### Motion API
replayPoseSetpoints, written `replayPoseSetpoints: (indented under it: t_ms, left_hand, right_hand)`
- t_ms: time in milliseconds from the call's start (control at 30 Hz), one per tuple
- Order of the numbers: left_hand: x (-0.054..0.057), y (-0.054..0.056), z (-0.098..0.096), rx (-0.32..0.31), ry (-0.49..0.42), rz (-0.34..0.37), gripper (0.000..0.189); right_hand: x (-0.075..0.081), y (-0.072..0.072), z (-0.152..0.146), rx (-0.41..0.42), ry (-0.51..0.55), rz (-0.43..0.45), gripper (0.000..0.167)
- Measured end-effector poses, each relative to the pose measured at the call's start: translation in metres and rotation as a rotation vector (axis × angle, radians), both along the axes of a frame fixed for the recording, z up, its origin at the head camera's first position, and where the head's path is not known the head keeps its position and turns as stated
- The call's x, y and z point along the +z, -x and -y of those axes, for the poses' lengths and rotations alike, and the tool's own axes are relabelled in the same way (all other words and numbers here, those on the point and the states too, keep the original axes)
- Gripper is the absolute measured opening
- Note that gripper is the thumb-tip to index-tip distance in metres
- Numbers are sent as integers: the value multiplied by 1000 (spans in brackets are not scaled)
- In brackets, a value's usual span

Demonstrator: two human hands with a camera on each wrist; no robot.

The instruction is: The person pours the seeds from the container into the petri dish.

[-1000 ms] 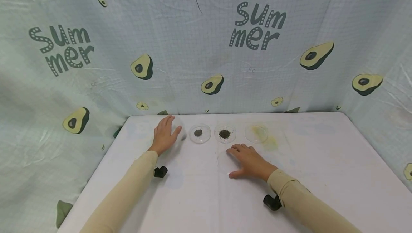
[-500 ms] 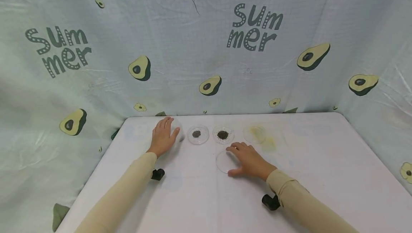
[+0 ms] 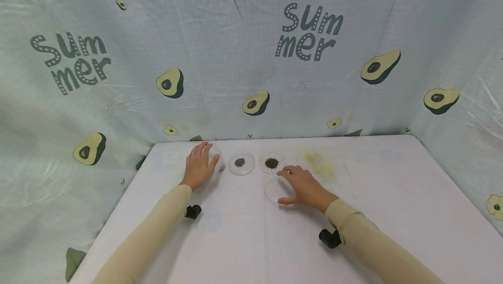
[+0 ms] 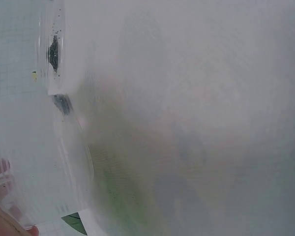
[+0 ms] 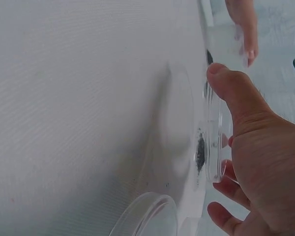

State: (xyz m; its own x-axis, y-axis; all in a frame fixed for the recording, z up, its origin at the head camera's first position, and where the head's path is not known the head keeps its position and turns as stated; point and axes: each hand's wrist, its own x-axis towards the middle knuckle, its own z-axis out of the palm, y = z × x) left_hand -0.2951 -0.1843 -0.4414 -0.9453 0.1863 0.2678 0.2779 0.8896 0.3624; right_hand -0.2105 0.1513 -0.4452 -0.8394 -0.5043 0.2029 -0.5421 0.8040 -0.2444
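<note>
The right hand (image 3: 304, 188) holds a shallow clear dish (image 3: 272, 190), thumb on one side of the rim and fingers on the other, spread about as wide as the dish. It lies level near the middle of the worktop (image 3: 235, 240), nearer the far edge than the near one. The right wrist view shows the thumb and its rim edge-on, which the head view barely picks out; it seems to be raised just above the cloth, though clear plastic makes that hard to judge.

Beyond it, along the far edge, a dish of grey powder (image 3: 235, 169) stands beside a dish of dark flakes (image 3: 272, 171). Farther towards the right edge, a third clear dish (image 3: 311, 162) sits over a yellow stain (image 3: 330, 173).

The left hand (image 3: 198, 167) is near the far left corner, thumb and fingers curved around a clear container (image 5: 226, 42). The head view almost loses that container; both wrist views show its see-through wall, but whether it is a cup or a dish I cannot tell.

Tan sleeves (image 3: 373, 242) cover the arms, and behind the far edge hangs a pale cloth (image 3: 216, 48) printed with avocados.
</note>
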Motion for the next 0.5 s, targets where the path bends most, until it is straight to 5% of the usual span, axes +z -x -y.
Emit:
replayPoseSetpoints:
  t_ms: [500]
  left_hand:
    - [-1,3,5,-27,10,16,58]
  right_hand:
    - [1,6,8,-34,30,81,70]
